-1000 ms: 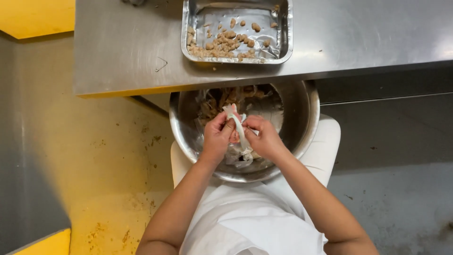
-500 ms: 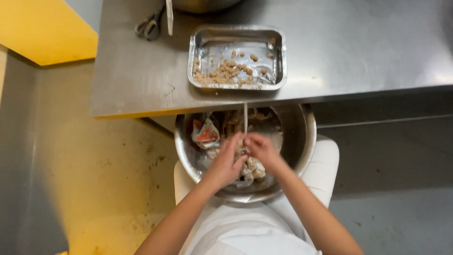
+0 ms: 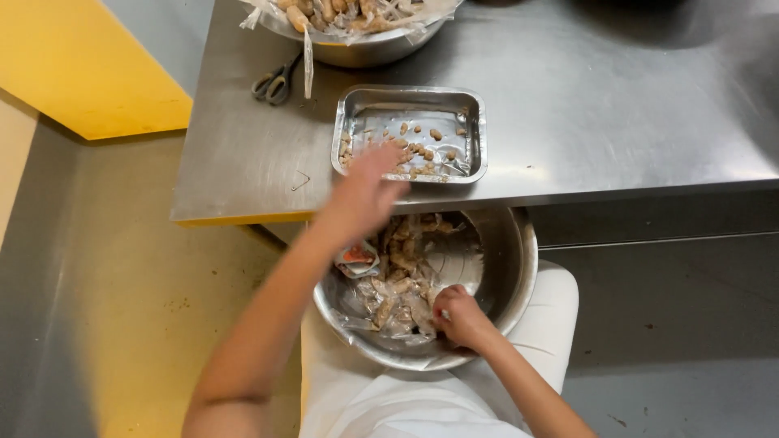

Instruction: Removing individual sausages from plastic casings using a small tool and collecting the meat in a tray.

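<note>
Head view is showing the left hand (image 3: 365, 191) stretching blurred, fingers spread, over the metal tray (image 3: 479, 134) of small brown pieces, while the right hand (image 3: 458, 316) is curling closed on scraps inside the steel bowl (image 3: 519, 268) just beneath.

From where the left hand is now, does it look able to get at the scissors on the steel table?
Probably yes. The left hand is raised over the near corner of the rectangular tray, and the scissors lie on bare table further out to its left, with nothing between.
</note>
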